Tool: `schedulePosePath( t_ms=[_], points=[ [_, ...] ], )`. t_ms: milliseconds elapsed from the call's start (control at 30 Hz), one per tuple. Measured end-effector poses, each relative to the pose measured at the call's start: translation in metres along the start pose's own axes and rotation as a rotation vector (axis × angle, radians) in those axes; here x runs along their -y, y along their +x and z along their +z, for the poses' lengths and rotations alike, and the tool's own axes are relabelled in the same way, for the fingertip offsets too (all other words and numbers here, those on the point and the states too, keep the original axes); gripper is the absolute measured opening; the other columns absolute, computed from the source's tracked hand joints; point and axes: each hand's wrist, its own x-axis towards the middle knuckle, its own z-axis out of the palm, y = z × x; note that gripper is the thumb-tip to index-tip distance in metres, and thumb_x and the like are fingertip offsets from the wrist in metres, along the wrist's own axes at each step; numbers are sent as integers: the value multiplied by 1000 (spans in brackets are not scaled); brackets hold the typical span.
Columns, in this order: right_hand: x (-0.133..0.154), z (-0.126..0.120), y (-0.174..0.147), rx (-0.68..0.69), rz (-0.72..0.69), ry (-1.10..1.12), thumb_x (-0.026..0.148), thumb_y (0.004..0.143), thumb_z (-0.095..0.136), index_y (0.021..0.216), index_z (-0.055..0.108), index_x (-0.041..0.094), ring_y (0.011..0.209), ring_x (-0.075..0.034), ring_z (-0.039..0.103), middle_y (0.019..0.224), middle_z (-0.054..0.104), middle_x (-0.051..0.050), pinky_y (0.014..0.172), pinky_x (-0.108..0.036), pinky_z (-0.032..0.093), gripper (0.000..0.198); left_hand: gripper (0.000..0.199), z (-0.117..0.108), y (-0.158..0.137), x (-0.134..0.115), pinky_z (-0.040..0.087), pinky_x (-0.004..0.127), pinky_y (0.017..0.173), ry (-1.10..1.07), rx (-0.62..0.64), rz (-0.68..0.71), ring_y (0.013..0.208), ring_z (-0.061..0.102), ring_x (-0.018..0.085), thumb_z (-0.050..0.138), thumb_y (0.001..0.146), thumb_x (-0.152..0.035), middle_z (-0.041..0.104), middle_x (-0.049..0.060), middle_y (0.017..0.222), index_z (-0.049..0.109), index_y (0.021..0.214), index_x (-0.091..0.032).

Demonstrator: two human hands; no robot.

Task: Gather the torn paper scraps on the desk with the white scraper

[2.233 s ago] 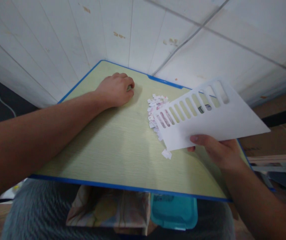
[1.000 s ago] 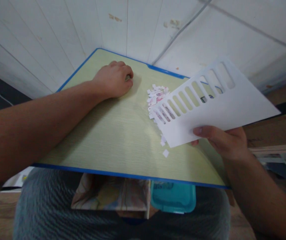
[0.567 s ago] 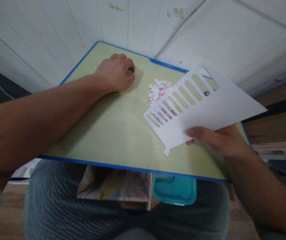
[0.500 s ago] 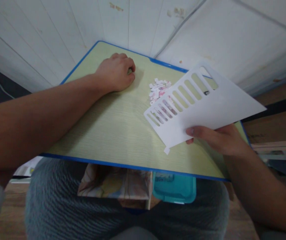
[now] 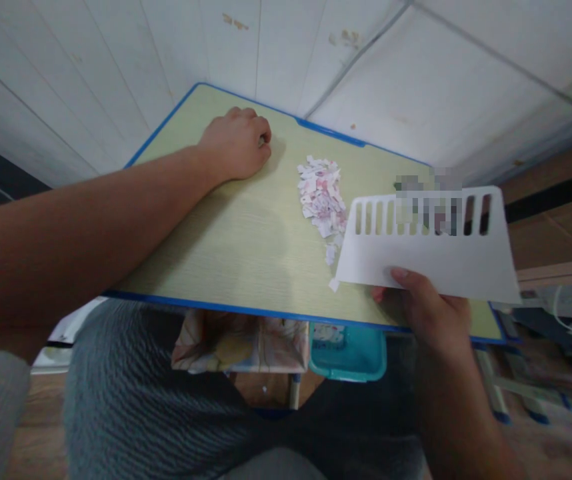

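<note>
Slotted sheet: the white sheet (image 5: pixel 416 263) was over the right part of the table, its row of rounded slots along the far side; whether it touched the tabletop could not be told.
Right hand: the right hand (image 5: pixel 429 313) gripped the sheet by its near edge, thumb on the upper face and fingers underneath.
Blurred patch: a pixelated area (image 5: pixel 431 203) hid several of the slots and what lay behind them.
Paper scraps: a heap of small white and pinkish pieces (image 5: pixel 322 193) lay just left of the sheet, trailing toward the person; one loose scrap (image 5: pixel 334 285) was beside the sheet's near left corner.
Left hand: the left hand (image 5: pixel 239 143) rested on the tabletop, left of the heap and apart from it, fingers curled; whether anything was inside could not be told.
Table: the pale yellow-green top (image 5: pixel 216 253) had a blue rim.
Below the near rim: a patterned open container (image 5: pixel 241 357) sat beside a teal tray (image 5: pixel 361 357), above the grey trousers (image 5: pixel 136 387).
Behind: a grey cable (image 5: pixel 356 60) ran down the white panelled wall (image 5: pixel 166 47).
</note>
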Motion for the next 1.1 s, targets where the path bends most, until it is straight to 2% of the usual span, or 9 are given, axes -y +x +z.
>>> schedulePosePath(
  t_ms=[100, 267, 367, 467, 633, 767, 900, 967, 1100],
  points=[
    [-3, 1, -8, -40, 23, -15, 40, 98, 84, 72, 74, 28, 71, -30, 74, 70, 75, -2, 84, -49, 70, 30, 47, 1, 0, 0, 50, 46, 114, 14, 2, -6, 132, 56, 25, 43, 115, -31, 67, 10, 150, 74, 147, -16],
    [-1, -7, -22, -51, 36, -17, 36, 99, 81, 71, 75, 28, 68, -31, 75, 68, 76, -3, 85, -52, 71, 29, 52, 3, 1, 0, 47, 51, 121, -47, 30, -42, 130, 50, 24, 37, 116, -42, 66, 2, 153, 72, 150, -24],
    [-5, -16, -32, -46, 27, -15, 35, 98, 82, 70, 77, 29, 67, -32, 75, 68, 77, -3, 83, -51, 71, 29, 56, 5, 3, 1, 45, 58, 123, -94, 9, -39, 136, 52, 30, 39, 112, -48, 68, 5, 154, 74, 149, -25],
    [-11, -23, -38, -31, 26, -24, 37, 97, 83, 67, 79, 30, 70, -33, 77, 69, 79, -4, 87, -52, 71, 31, 52, 11, 7, 6, 47, 63, 120, -113, -21, -42, 143, 57, 39, 53, 103, -50, 72, 11, 151, 78, 143, -29],
    [-13, -19, -44, -21, 28, -1, 42, 100, 80, 70, 80, 33, 69, -35, 78, 67, 78, -3, 86, -54, 72, 32, 53, 21, 15, 17, 51, 58, 116, -67, -61, -13, 143, 62, 43, 57, 99, -49, 75, 13, 147, 77, 144, -31],
    [-7, -12, -50, -64, 114, -15, 41, 103, 79, 74, 82, 32, 77, -33, 82, 75, 83, -3, 90, -48, 73, 30, 52, 19, 14, 18, 51, 53, 115, -25, -53, -1, 142, 64, 41, 52, 102, -48, 75, 14, 146, 76, 144, -27],
    [-10, -17, -48, 10, 105, -8, 44, 102, 80, 71, 82, 32, 81, -33, 82, 76, 84, -4, 94, -48, 72, 34, 51, 16, 12, 17, 51, 52, 116, -9, -41, 4, 141, 65, 40, 50, 104, -45, 74, 15, 150, 78, 142, -25],
    [-17, -22, -45, 20, 105, 1, 47, 99, 83, 66, 82, 31, 77, -33, 81, 72, 82, -5, 91, -49, 71, 37, 52, 16, 12, 16, 51, 52, 117, -1, -39, 1, 141, 65, 40, 50, 103, -43, 74, 16, 150, 78, 142, -23],
    [-32, -26, -41, -49, 158, 76, 54, 90, 88, 58, 79, 28, 64, -31, 75, 62, 76, -7, 84, -47, 68, 43, 51, 18, 13, 18, 50, 50, 120, 21, -40, 3, 141, 65, 39, 48, 106, -41, 74, 16, 149, 78, 142, -20]
  ],
)
